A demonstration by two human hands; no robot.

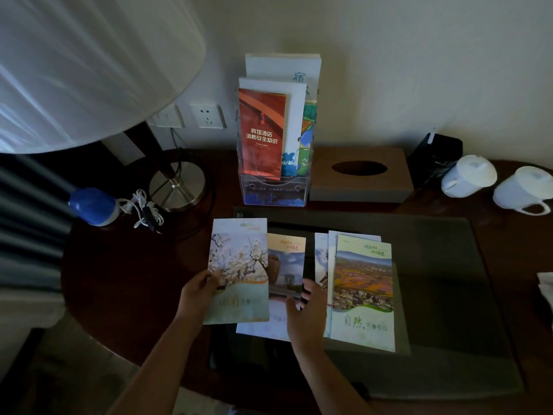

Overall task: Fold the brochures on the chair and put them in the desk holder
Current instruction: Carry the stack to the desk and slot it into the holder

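A clear desk holder (273, 191) stands at the back of the desk with a red brochure (261, 133) and white leaflets in it. My left hand (198, 295) grips the left edge of a folded blossom brochure (239, 271), lifted slightly over the desk. Beside it lies a smaller brochure (285, 265) with a jar picture. My right hand (308, 316) hovers over its lower edge with fingers spread, touching or nearly touching it. A landscape brochure (363, 292) tops a small stack to the right.
A dark desk mat (449, 280) lies under the brochures. A lamp with a big white shade (89, 64) and round base (178, 184) stands at the left, next to a blue-capped item (92, 206). A tissue box (360, 175) and two white mugs (468, 175) sit at the back right.
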